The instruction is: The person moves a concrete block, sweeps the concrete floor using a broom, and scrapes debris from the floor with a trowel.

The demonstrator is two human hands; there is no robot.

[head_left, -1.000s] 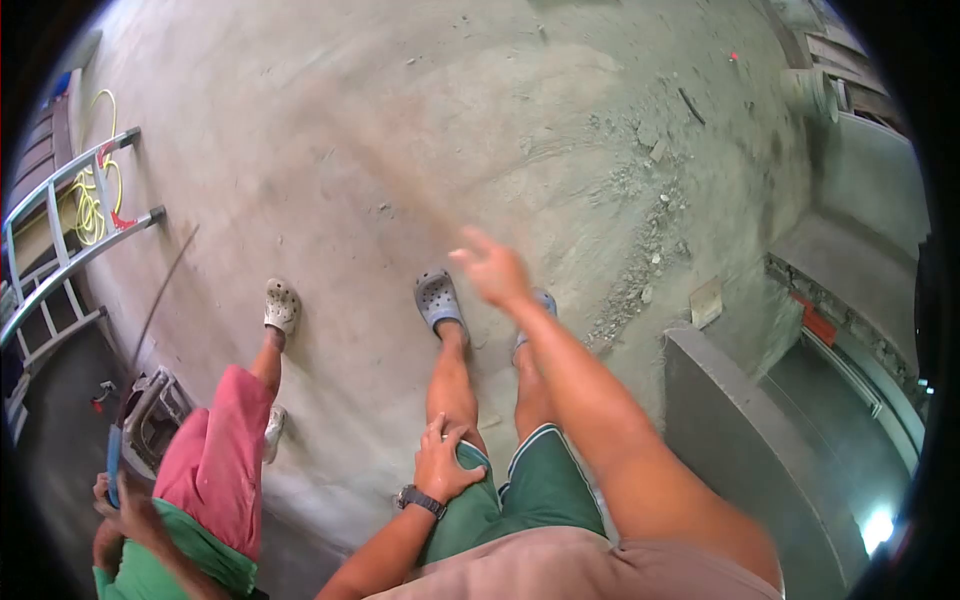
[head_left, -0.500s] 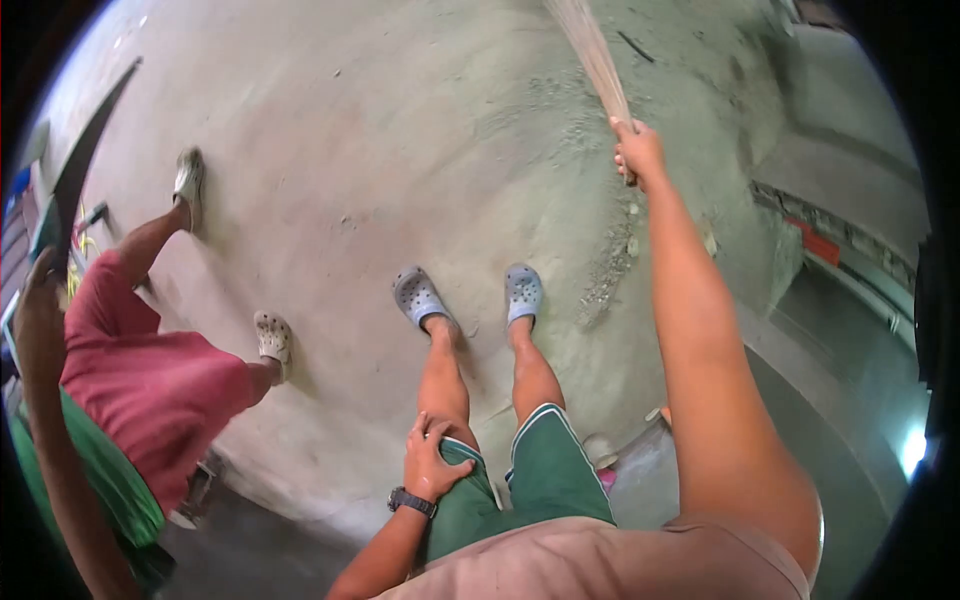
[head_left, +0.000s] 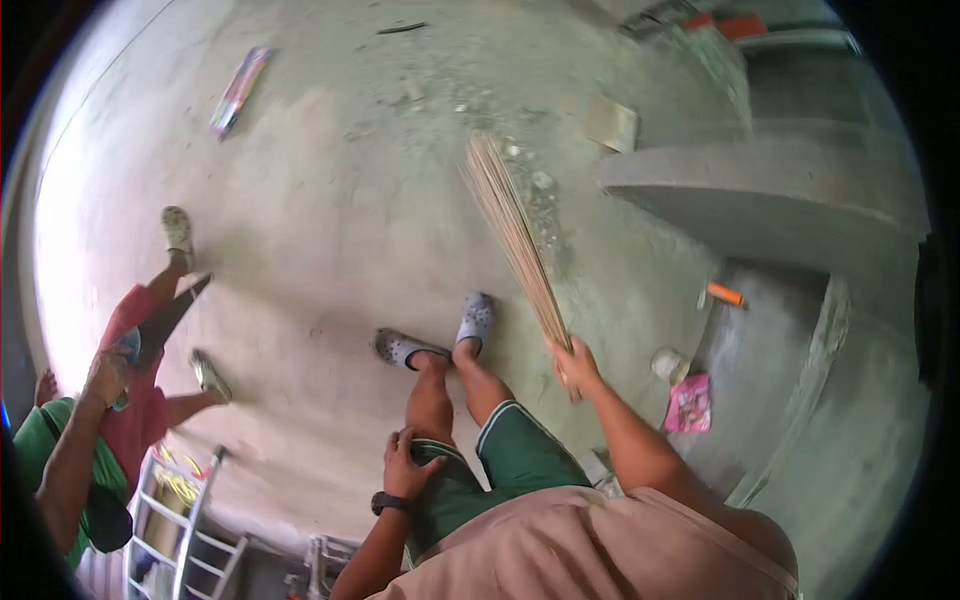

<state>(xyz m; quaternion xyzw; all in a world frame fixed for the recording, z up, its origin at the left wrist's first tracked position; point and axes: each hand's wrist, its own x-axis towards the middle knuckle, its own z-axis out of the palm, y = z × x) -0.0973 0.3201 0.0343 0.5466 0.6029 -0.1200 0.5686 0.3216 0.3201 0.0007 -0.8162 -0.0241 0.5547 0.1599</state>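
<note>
The fingers of the right hand are wrapped around the narrow end of a broom made of thin, bundled sticks. A short butt projects from the near side of the grip. The bundle extends forward and to the left of these fingers, widening toward its tip; contact between tip and floor cannot be confirmed. Loose rubble lies ahead of the same fingers, alongside and beyond the outer part of the broom.

The fingers of the left hand are slightly spread and hold nothing. They rest on the left leg at the hem of the green shorts, left of and nearer the body than the right fingers. A dark watch sits on the wrist behind them.

To the right of the right fingers are a pale container and, just beside it, a pink packet. Well to the left of the left fingers, a co-worker's hand grips a handsaw.
</note>
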